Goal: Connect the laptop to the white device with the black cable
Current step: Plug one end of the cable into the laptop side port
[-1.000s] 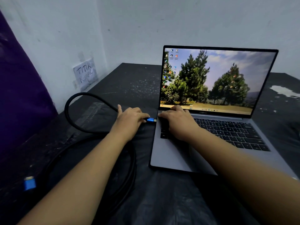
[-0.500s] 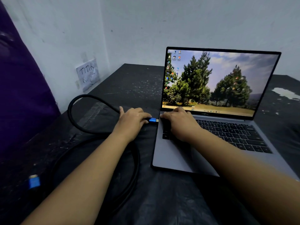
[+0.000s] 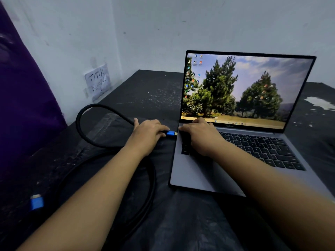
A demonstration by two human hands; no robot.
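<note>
A grey laptop [image 3: 195, 176] stands open on the dark table, its screen lit with a tree wallpaper. My left hand [image 3: 147, 135] grips the blue plug [image 3: 171, 133] of the black cable [image 3: 87, 115], with the plug's metal tip right at the laptop's left edge. My right hand [image 3: 201, 137] lies flat on the left part of the keyboard and holds the laptop down. The cable loops behind my left hand and coils under my left forearm. Its other blue plug [image 3: 36, 202] lies free at the lower left. No white device is in view.
The table [image 3: 148, 91] is black with a wrinkled plastic sheet and white specks. A paper note [image 3: 97, 81] is stuck on the white wall at the left. A purple cloth [image 3: 21, 98] hangs at the far left. White residue [image 3: 320, 103] marks the table at right.
The view shifted a little; the laptop sits slightly further right in the frame. My left hand keeps the blue plug against the laptop's left side, and my right hand stays on the keyboard.
</note>
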